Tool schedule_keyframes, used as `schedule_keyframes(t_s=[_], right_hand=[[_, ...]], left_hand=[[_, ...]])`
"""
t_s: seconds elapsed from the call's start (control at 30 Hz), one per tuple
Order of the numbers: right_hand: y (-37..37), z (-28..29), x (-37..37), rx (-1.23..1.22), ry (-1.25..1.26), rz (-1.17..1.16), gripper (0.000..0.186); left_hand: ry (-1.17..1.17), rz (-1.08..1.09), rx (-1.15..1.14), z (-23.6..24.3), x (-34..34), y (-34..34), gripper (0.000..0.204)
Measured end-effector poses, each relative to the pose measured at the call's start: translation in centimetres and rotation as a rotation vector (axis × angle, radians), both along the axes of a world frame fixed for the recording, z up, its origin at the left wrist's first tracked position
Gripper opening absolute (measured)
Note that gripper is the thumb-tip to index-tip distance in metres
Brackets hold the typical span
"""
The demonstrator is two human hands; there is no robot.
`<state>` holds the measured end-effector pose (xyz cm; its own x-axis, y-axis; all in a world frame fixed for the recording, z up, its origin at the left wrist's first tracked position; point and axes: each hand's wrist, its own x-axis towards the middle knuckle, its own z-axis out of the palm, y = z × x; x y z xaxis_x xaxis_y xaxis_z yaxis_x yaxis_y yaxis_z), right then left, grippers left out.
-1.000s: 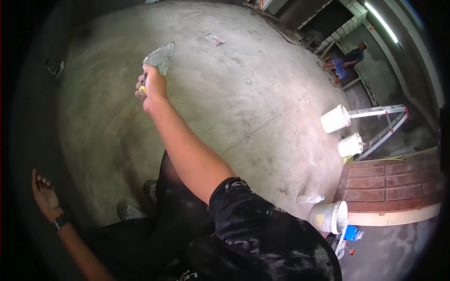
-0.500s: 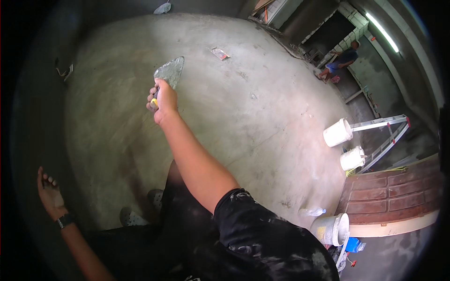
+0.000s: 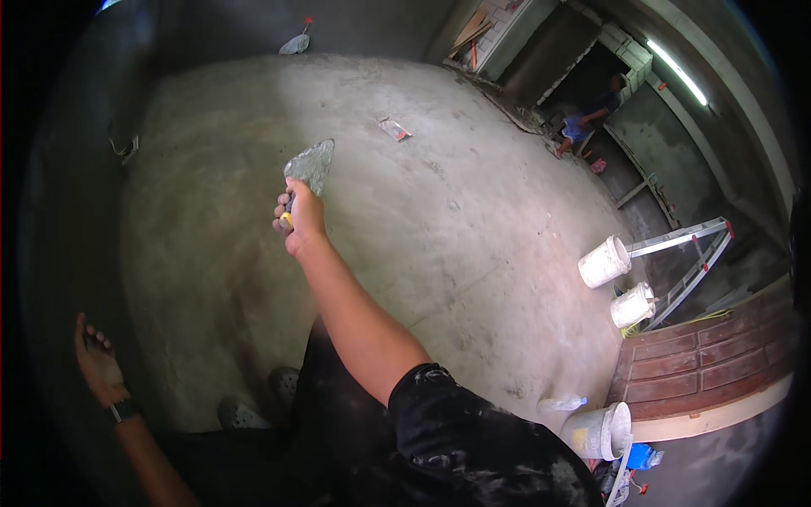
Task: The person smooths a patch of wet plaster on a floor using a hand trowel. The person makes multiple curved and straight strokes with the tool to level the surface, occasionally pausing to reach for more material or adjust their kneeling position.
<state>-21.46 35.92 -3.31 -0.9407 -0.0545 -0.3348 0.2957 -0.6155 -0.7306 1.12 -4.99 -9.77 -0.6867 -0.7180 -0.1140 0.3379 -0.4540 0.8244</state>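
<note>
A pointed trowel (image 3: pixel 310 165) with grey, mortar-smeared metal is in my right hand (image 3: pixel 302 213), its fingers wrapped round the handle, whose end shows yellow. The blade points forward, over the smooth grey concrete floor (image 3: pixel 380 245). Away to the left, my left hand (image 3: pixel 100 362) is raised with nothing in it, its fingers loosely curled and apart. A dark band circles that wrist. No other thing is in touch with the left hand.
A float (image 3: pixel 394 128) lies on the floor ahead; a grey, shovel-like blade (image 3: pixel 295 45) is by the far wall. At right are white buckets (image 3: pixel 605 262), a ladder (image 3: pixel 693 253), a brown panelled door (image 3: pixel 701 363), a bottle (image 3: pixel 563 404) and another bucket (image 3: pixel 598 431). A person (image 3: pixel 591 118) is at the far right.
The view has tilted up slightly, so most things sit lower in the picture. The person at the far right has shifted a little to the left. My right hand still holds the trowel.
</note>
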Motion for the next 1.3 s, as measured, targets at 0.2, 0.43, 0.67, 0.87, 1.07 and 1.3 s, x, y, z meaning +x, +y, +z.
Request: schedule_keyframes(t_s=[0.2,0.43,0.67,0.87,1.07,1.3], right_hand=[[0.2,-0.3,-0.2,-0.003,0.0,-0.003,0.016],[0.4,-0.9,-0.7,-0.021,0.015,0.041,0.016],[0.2,-0.6,-0.5,0.001,-0.007,-0.002,0.016],[0.5,-0.6,-0.5,0.005,0.009,0.01,0.016],[0.0,-0.5,-0.4,0.019,-0.001,0.011,0.017],[0.4,-0.5,-0.5,0.021,0.001,0.008,0.017]], left_hand=[[-0.044,-0.006,0.048,1.4,0.0,1.7,0.032],[0.041,-0.047,-0.028,0.7,0.4,1.9,0.033],[-0.016,-0.039,0.073,1.2,0.2,1.4,0.033],[-0.017,-0.014,0.003,1.2,0.2,2.4,0.035],[0.025,-0.04,-0.022,1.7,0.5,2.7,0.034],[-0.043,-0.067,0.064,2.8,-0.1,3.6,0.033]])
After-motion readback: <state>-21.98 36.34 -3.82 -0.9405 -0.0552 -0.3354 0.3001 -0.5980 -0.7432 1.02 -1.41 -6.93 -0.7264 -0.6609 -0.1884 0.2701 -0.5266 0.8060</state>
